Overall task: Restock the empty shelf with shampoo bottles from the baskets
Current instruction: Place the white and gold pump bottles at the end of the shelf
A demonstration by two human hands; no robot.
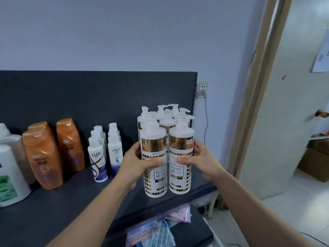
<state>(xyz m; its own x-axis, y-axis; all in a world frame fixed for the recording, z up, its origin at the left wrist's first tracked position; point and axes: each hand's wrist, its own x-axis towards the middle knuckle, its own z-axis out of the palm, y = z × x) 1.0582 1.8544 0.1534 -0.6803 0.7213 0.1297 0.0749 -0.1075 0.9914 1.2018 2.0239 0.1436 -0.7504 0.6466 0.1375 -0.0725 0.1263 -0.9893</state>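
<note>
White-and-gold pump bottles, the left hand [140, 162] clasping one [154, 157] and the right hand [199, 160] its neighbour [180, 154], stood at the shelf's [53, 207] three o'clock end, which looked largely stocked, baskets unseen.

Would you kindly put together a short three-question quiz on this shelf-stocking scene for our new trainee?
1. True or false: the left hand and right hand each grip one white-and-gold pump bottle.
2. Which brand stands directly left of the Dove bottles? A) Lux B) Pantene C) Clear
3. Fill in: the orange bottles stand on the dark ___.

Key: 1 true; 2 A; 3 shelf.
</note>
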